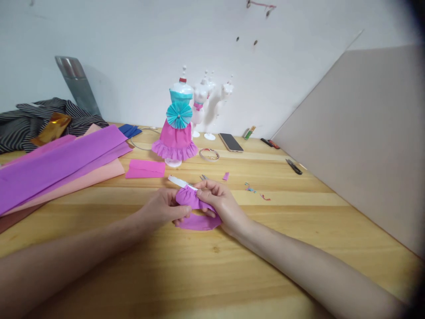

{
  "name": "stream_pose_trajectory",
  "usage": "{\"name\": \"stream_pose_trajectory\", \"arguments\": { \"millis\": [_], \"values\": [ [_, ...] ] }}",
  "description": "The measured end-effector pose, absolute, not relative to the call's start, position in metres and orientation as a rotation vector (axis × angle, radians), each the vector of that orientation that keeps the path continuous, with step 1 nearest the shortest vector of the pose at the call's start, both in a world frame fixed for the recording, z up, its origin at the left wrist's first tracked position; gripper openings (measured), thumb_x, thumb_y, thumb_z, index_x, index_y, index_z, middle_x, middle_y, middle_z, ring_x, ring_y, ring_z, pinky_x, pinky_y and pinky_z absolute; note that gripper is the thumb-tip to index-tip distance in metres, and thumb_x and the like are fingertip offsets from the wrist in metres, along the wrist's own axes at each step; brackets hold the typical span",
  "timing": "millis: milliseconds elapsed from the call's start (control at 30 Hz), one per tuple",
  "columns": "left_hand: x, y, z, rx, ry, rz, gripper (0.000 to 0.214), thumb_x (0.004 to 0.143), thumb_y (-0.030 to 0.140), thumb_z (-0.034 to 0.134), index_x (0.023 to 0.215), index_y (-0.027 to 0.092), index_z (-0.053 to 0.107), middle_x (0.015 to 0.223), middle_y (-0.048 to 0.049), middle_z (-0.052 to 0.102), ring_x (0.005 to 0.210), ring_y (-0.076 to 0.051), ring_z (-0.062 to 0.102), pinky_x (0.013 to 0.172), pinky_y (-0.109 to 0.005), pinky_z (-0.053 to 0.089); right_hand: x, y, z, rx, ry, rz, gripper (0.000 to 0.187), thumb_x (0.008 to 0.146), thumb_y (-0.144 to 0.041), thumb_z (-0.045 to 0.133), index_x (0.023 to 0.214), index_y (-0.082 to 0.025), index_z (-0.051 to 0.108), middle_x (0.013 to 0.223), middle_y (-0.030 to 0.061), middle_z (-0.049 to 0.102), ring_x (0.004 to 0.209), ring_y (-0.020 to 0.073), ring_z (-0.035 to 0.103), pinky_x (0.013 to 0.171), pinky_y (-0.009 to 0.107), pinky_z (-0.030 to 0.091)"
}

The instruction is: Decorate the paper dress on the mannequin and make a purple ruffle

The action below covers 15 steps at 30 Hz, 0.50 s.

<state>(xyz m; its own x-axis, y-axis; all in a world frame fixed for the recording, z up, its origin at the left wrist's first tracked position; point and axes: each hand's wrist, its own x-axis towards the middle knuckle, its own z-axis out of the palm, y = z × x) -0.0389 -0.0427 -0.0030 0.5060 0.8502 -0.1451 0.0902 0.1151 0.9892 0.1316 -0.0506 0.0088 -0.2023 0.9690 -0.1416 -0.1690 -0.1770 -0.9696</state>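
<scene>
Between my hands is a strip of purple crepe paper point(187, 198), gathered into small pleats along a white strip point(177, 181) that sticks out to the upper left. My left hand point(166, 206) pinches the paper's left side between thumb and fingers. On the other side my right hand point(219, 201) grips the pleated edge, thumb on top. The strip's loose tail curves below, close to the table. Just behind stands a small white dress form point(181, 91) in a turquoise top with a fan rosette and a pink skirt point(175, 135) with a purple ruffle.
Folded crepe paper sheets point(66, 164) lie at left, near a pink paper piece point(145, 169). Bare dress forms point(201, 95) stand behind. A phone point(231, 142), a tape roll point(209, 154), a utility knife point(294, 166) and paper scraps point(250, 188) are to the right.
</scene>
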Motion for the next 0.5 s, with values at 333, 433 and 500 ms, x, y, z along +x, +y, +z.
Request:
{"name": "stream_pose_trajectory", "arguments": {
  "millis": [333,433,500],
  "values": [
    [-0.058,-0.039,0.013,1.774,1.266,1.306,0.036,0.086,0.036,0.046,0.054,0.019,0.037,0.054,0.0034,0.039,0.055,-0.011,0.038,0.053,-0.026,0.032,0.134,-0.046,0.006,-1.132,-1.236,1.444,0.025,0.067,-0.036,0.069,0.078,-0.016,0.058,0.040,-0.0090,0.049,0.032,0.0039,0.030,0.037,0.018,0.020],
    [-0.060,-0.035,0.020,2.187,1.162,1.182,0.028,0.088,0.034,0.043,0.065,0.019,0.049,0.069,-0.0001,0.053,0.074,-0.016,0.048,0.073,-0.030,0.039,0.132,-0.050,0.008,-1.181,-1.331,1.397,0.022,0.067,-0.034,0.067,0.077,-0.016,0.059,0.040,-0.0094,0.047,0.035,0.0049,0.033,0.038,0.018,0.022],
    [-0.060,-0.033,0.019,2.336,1.042,0.984,0.034,0.091,0.034,0.038,0.062,0.019,0.048,0.066,-0.0002,0.053,0.078,-0.017,0.049,0.078,-0.032,0.039,0.131,-0.052,0.008,-1.198,-1.416,1.372,0.021,0.068,-0.033,0.066,0.079,-0.017,0.059,0.041,-0.0091,0.048,0.036,0.0060,0.036,0.039,0.018,0.024]
  ]
}}
